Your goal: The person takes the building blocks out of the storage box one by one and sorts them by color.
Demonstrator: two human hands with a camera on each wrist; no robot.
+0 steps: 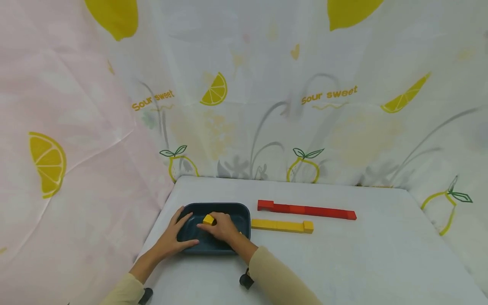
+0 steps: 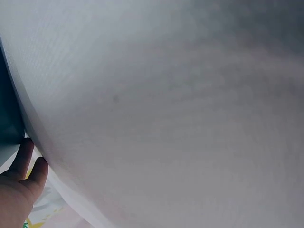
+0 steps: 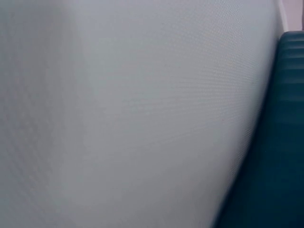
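A dark blue-green tray (image 1: 213,207) with rounded corners sits at the left part of the white table. Over its left side my left hand (image 1: 173,235) spreads its fingers, thumb across the front rim; in the left wrist view two straight fingers (image 2: 35,175) rest beside the tray wall (image 2: 9,109). Inside the tray, my right hand (image 1: 222,228) pinches a yellow cube (image 1: 208,219) between thumb and fingers. Another bit of yellow (image 1: 240,233) peeks out by the right wrist, mostly hidden. The right wrist view catches only the tray's outer wall (image 3: 275,142), not the hand.
Right of the tray runs a row of yellow blocks (image 1: 278,225), with a raised block at its right end. Behind it lies a longer row of red blocks (image 1: 316,210), raised at its left end. Lemon-print cloth (image 1: 244,127) hangs behind the table (image 1: 343,254).
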